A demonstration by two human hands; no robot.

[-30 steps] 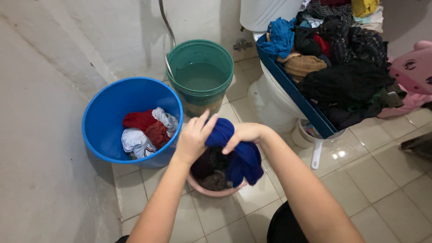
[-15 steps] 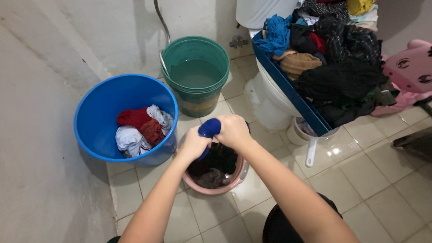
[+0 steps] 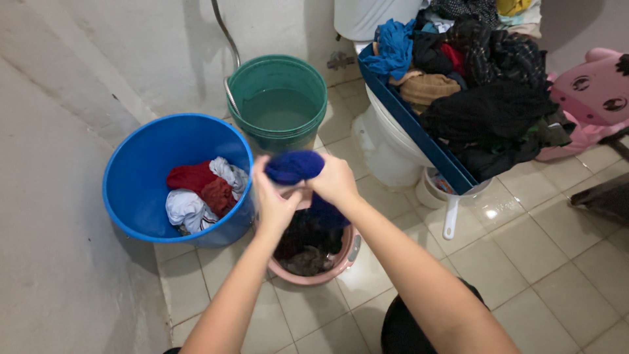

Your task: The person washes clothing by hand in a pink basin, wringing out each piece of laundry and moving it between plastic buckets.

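Both hands grip a dark blue cloth (image 3: 294, 166) over a pink basin (image 3: 341, 261) on the tiled floor. My left hand (image 3: 272, 200) holds its left side and my right hand (image 3: 335, 180) holds its right side, with the cloth bunched between them and a tail hanging down. The basin holds dark wet clothes (image 3: 308, 246). To the left, a blue bucket (image 3: 145, 150) contains red and white garments (image 3: 200, 190).
A green bucket (image 3: 288, 134) filled with water stands behind, with a hose (image 3: 226, 39) running to it. A blue tray (image 3: 419, 134) heaped with dark clothes rests on a white toilet (image 3: 386, 147). A pink stool (image 3: 593, 92) sits at right.
The hands lifted the blue cloth up from the basin and bunched it tighter between them; the camera view shifted slightly.
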